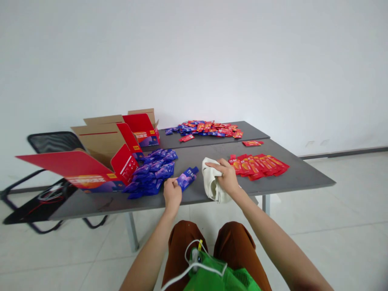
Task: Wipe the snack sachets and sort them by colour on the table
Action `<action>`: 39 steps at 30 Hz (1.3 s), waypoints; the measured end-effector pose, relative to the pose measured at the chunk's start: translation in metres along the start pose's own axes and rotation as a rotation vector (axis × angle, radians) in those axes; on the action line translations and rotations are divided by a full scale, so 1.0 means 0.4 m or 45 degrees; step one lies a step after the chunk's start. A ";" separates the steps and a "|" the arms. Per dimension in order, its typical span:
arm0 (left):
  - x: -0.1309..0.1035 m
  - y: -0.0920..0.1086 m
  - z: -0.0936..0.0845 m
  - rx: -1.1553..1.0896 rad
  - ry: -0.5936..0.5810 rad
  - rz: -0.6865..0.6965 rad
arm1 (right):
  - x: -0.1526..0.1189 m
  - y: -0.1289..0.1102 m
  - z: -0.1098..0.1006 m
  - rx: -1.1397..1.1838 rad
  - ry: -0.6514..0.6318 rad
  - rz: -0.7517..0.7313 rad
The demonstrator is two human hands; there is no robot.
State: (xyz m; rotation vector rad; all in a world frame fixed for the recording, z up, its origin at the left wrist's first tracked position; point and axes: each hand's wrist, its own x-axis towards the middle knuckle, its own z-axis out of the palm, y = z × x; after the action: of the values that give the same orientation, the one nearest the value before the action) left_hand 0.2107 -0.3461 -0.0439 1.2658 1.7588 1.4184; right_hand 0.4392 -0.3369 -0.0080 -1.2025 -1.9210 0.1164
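Note:
My left hand (172,194) pinches the lower left end of a blue sachet (187,178) over the front of the grey table. Across from it, my right hand (226,176) grips a folded white cloth (211,182), which hangs down at the table's front edge. Sachet and cloth are apart. Left of my left hand lies a pile of blue sachets (154,171). Several red sachets (260,165) are fanned out in an overlapping row just beyond my right hand.
Open red cartons (91,178) with raised flaps line the left side of the grey table (291,178). A mixed heap of red and blue sachets (209,128) lies at the back. One red sachet (252,143) sits alone near the right edge. A black chair (57,141) stands at the left.

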 end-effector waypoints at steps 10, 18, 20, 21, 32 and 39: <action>-0.094 -0.126 0.006 0.257 -0.296 0.806 | 0.028 -0.037 0.109 0.255 0.042 -0.023; -0.131 -0.176 0.059 0.782 0.068 0.817 | 0.025 -0.087 0.234 -0.234 -0.490 -0.106; -0.129 -0.167 0.075 0.789 0.150 0.822 | 0.058 -0.085 0.244 -0.408 -0.484 -0.046; -0.127 -0.163 0.081 0.769 0.174 0.832 | 0.077 -0.082 0.246 -0.479 -0.476 -0.005; -0.111 -0.227 0.077 0.794 0.245 1.044 | 0.016 -0.092 0.212 -0.362 -0.549 -0.248; -0.094 -0.187 0.071 0.827 0.290 1.183 | 0.077 -0.047 0.213 -0.583 -0.460 0.004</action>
State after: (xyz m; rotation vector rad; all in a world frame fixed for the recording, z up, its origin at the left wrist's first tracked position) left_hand 0.2258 -0.3678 -0.1282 2.5961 1.9519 1.5083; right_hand 0.3615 -0.2945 -0.0347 -1.5665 -2.3433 -0.1213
